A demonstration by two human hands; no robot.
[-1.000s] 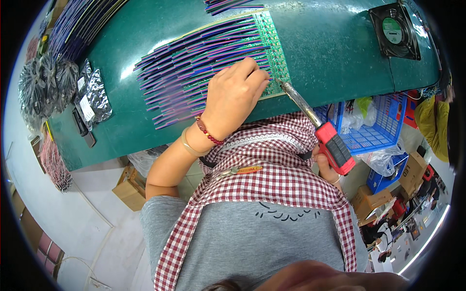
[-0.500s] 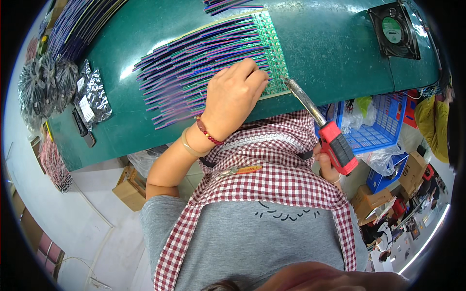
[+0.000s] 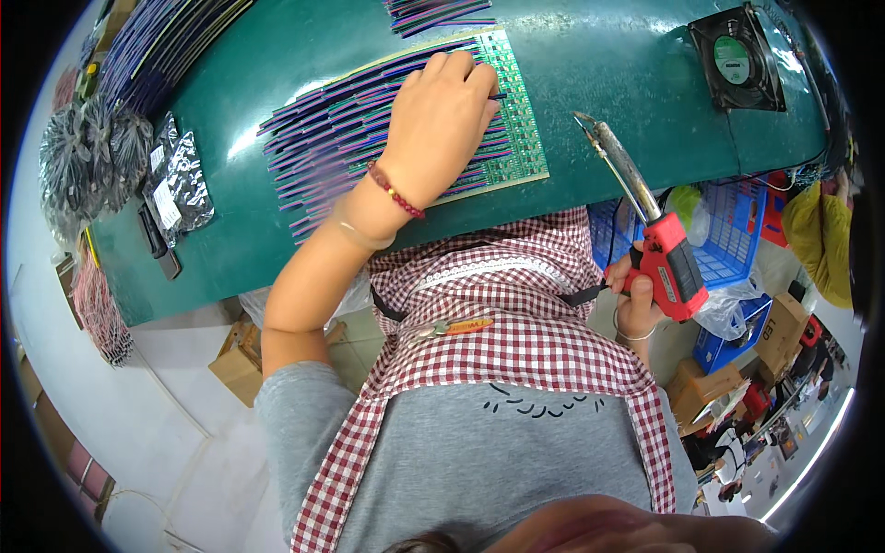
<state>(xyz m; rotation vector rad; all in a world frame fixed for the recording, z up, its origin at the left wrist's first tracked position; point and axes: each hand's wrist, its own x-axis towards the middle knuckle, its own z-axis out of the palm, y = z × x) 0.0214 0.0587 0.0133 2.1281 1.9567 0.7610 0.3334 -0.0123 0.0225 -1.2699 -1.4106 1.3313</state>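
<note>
Left hand [image 3: 442,115] pinching wires [image 3: 350,138] at green board [image 3: 512,111], right hand [image 3: 636,304] gripping red soldering gun [image 3: 659,249], silver foil packets [image 3: 180,180] left.

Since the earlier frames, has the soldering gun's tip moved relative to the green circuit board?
Yes. The soldering gun in the right hand has pulled off the circuit board; its tip now sits over bare bench to the board's right, nearer the fan.

Black cooling fan [image 3: 740,57] on green bench [image 3: 599,55], well beyond & right of the gun grip. Blue plastic crates [image 3: 728,253] just behind that grip, below bench edge. Silver foil bags [image 3: 180,180] far left of the pressing hand; cardboard box [image 3: 241,361] on floor under left elbow. Checked apron [image 3: 516,323] btw both grips.
</note>
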